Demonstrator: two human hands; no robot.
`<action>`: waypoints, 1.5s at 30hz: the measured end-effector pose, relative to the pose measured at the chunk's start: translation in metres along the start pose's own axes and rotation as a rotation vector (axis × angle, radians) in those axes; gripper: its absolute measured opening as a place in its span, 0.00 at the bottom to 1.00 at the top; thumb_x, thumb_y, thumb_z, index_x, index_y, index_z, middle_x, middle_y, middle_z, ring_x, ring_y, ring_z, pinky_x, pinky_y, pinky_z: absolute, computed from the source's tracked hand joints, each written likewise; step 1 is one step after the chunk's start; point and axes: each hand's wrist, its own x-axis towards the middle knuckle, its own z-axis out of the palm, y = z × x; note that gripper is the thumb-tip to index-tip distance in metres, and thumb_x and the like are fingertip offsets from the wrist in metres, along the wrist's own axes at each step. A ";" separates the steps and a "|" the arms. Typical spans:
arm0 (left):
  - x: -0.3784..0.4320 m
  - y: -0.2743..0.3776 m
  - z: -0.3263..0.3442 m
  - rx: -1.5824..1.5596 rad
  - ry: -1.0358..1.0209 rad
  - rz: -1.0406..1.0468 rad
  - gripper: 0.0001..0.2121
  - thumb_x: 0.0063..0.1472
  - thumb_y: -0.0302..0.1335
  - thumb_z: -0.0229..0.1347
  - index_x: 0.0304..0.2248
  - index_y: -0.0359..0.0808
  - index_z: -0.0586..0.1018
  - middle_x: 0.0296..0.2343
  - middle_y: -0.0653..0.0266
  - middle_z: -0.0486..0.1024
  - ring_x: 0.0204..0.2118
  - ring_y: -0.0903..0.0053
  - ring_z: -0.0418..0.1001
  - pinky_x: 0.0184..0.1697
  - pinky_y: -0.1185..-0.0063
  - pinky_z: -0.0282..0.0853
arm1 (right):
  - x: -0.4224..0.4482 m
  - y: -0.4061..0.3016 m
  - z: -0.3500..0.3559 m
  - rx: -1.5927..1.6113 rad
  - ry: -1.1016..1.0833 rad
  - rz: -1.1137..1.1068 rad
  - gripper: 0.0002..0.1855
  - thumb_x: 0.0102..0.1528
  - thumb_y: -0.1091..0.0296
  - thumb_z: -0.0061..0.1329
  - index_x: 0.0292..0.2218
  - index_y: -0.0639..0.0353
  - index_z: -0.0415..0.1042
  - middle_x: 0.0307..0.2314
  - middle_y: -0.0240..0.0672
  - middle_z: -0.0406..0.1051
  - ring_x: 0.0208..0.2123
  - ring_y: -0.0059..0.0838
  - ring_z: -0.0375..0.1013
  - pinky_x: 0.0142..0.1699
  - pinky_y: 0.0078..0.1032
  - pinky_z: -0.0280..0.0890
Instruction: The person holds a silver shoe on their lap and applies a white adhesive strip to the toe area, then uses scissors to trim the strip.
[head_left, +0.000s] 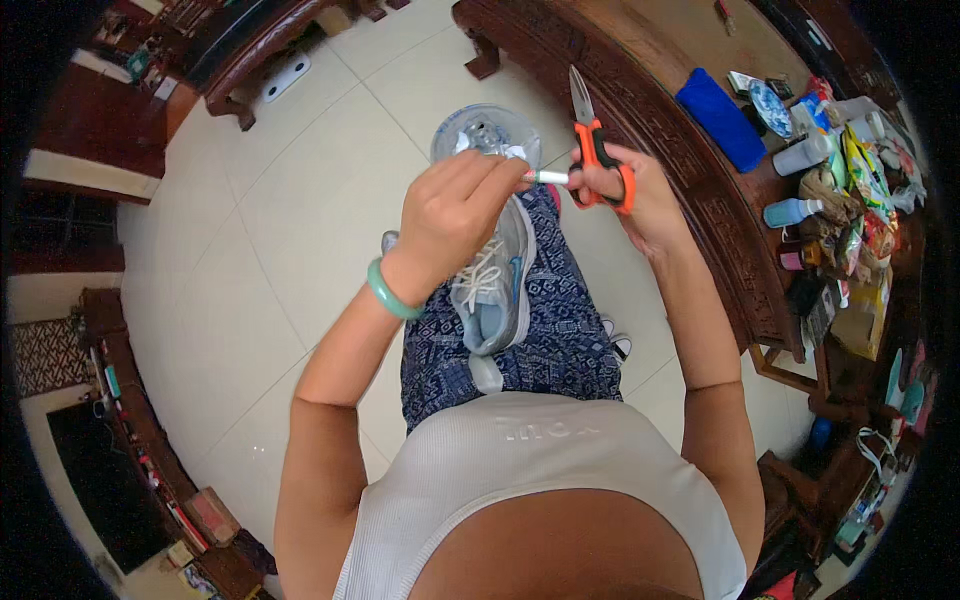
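My left hand (454, 202), with a green bangle (391, 291) at its wrist, grips a small tube (550, 177) whose white end points right. My right hand (651, 191) holds scissors (592, 146) with orange and black handles, blades pointing up and away. Its thumb and fingers are at the white end of the tube; whether they pinch it I cannot tell. A grey sneaker (491, 292) with white laces rests on my lap, on dark blue patterned trousers (562, 300). My left hand partly covers the shoe's front.
Beyond my hands a clear round bin (448, 139) holds crumpled scraps. On the right, a carved wooden table (705, 202) bears a blue cloth item (721, 120), a light blue bottle (791, 212) and several packets. A white power strip (286, 77) lies on the tiled floor (247, 217).
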 end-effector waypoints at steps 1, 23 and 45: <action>0.001 -0.008 -0.003 0.018 0.004 0.078 0.09 0.46 0.21 0.60 0.31 0.34 0.77 0.24 0.62 0.75 0.24 0.71 0.72 0.25 0.77 0.67 | 0.008 0.000 0.008 0.012 -0.033 -0.036 0.18 0.49 0.70 0.58 0.39 0.71 0.71 0.23 0.34 0.72 0.23 0.19 0.70 0.32 0.16 0.66; 0.033 -0.011 0.008 0.246 0.069 0.350 0.09 0.45 0.23 0.55 0.30 0.35 0.75 0.23 0.65 0.70 0.24 0.74 0.69 0.25 0.77 0.65 | -0.003 -0.037 0.005 -0.356 -0.050 -0.152 0.14 0.48 0.73 0.58 0.35 0.71 0.73 0.22 0.36 0.74 0.22 0.19 0.73 0.30 0.17 0.68; 0.007 -0.008 0.041 -0.661 -0.015 -0.780 0.08 0.57 0.23 0.56 0.35 0.27 0.78 0.22 0.61 0.78 0.22 0.82 0.76 0.22 0.85 0.70 | 0.216 -0.040 -0.203 -1.645 0.511 0.184 0.14 0.47 0.66 0.58 0.33 0.66 0.75 0.32 0.53 0.73 0.38 0.48 0.74 0.39 0.39 0.69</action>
